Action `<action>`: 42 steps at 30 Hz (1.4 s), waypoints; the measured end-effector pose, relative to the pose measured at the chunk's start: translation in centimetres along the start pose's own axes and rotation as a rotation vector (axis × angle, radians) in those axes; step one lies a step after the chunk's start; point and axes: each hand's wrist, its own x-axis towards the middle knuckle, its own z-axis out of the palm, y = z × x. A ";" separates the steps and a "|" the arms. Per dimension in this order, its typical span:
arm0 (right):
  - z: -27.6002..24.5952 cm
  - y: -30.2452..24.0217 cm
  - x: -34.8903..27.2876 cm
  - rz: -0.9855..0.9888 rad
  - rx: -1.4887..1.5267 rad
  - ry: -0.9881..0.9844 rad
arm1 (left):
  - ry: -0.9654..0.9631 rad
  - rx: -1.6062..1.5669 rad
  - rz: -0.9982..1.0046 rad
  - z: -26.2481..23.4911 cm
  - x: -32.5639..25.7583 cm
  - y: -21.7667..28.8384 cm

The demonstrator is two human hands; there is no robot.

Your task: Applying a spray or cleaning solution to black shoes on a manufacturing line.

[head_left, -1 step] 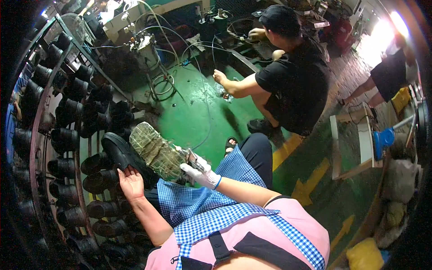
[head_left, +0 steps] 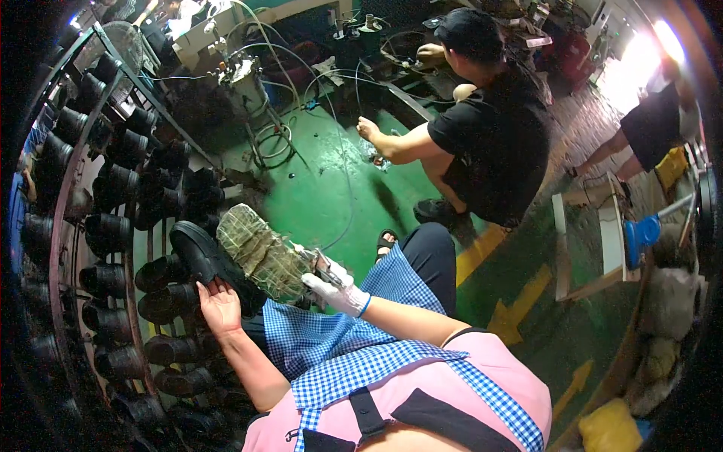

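Note:
My left hand [head_left: 218, 305], bare and palm up, supports a black shoe [head_left: 197, 248] from below. The shoe lies tipped so that its mottled green sole [head_left: 260, 255] faces up. My right hand [head_left: 337, 292] wears a white glove and grips a small metal tool [head_left: 319, 263], whose tip touches the sole's near edge. Both hands work over my lap, which is covered by a blue checked cloth [head_left: 324, 339] under a pink apron.
A curved metal rack [head_left: 113, 226] full of black shoes fills the left side. A person in black [head_left: 489, 128] squats on the green floor [head_left: 324, 196] ahead, among hoses and a metal tank [head_left: 245, 79]. Another person [head_left: 651, 128] bends at the far right.

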 end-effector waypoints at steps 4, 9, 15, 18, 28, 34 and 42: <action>-0.4 -0.1 0.1 0.001 0.004 0.009 | -0.007 0.018 -0.002 0.4 0.1 -0.8; -0.4 -0.1 0.1 0.019 -0.033 0.011 | -0.070 -0.041 -0.012 0.6 -0.2 -0.7; 0.0 -2.1 0.2 0.207 -0.037 0.016 | -0.104 -0.052 -0.031 0.2 2.8 -0.1; -0.2 -2.4 0.0 0.380 0.053 0.121 | 0.042 -0.052 0.020 4.4 4.9 -2.3; 0.7 -2.1 -0.1 0.259 0.048 0.111 | 0.345 -0.312 0.395 6.8 14.9 2.6; -0.4 0.5 -0.1 0.197 0.036 0.139 | 0.357 -0.357 0.515 6.1 21.7 7.6; 0.2 0.4 -0.1 0.096 0.062 0.081 | 0.295 0.408 0.978 -6.7 29.6 24.3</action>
